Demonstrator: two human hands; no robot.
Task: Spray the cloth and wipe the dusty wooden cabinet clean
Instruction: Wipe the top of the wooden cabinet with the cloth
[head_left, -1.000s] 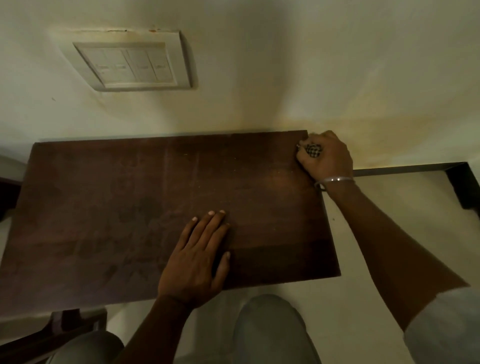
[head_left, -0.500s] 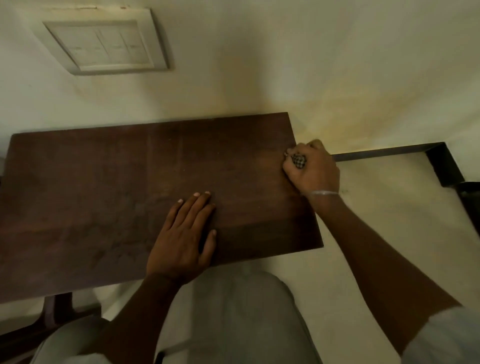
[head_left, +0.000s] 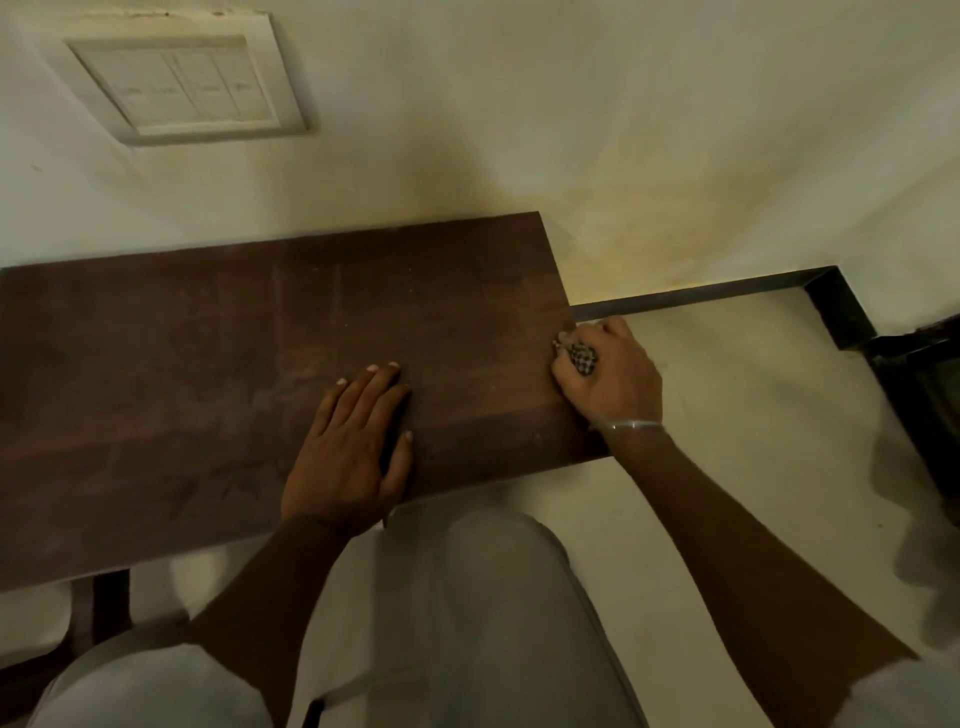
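The dark wooden cabinet top (head_left: 208, 374) stretches across the left and middle of the head view, with pale dust smears on it. My left hand (head_left: 353, 441) lies flat on the top near its front edge, fingers straight. My right hand (head_left: 613, 374) grips a small checkered cloth (head_left: 581, 358), bunched in the fist, and presses it on the cabinet's right edge. Only a small patch of the cloth shows between the fingers. No spray bottle is in view.
A white switch plate (head_left: 187, 88) is set in the cream wall behind the cabinet. A dark skirting strip (head_left: 727, 293) runs along the floor to the right and turns at a corner. My grey-trousered knee (head_left: 498, 597) is below the cabinet's front edge.
My right hand has dragged the cloth from the far right corner along the right edge toward me. My left hand has stayed flat on the top.
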